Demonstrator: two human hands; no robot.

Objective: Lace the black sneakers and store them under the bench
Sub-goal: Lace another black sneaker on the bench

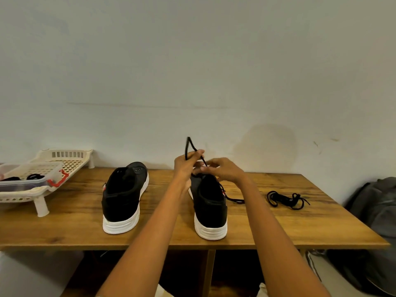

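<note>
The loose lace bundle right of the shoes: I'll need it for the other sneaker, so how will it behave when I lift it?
The loose lace lies in limp tangled loops, so it will probably flop and dangle. It looks thin, likely very light. One end seems knotted, so it may come up as a clump.

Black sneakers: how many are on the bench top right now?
2. The left sneaker stands unlaced at centre-left; the right sneaker stands at centre, under both hands.

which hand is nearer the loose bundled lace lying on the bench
Right. The right hand works over the right sneaker, beside the loose lace; the left hand is farther left.
</note>
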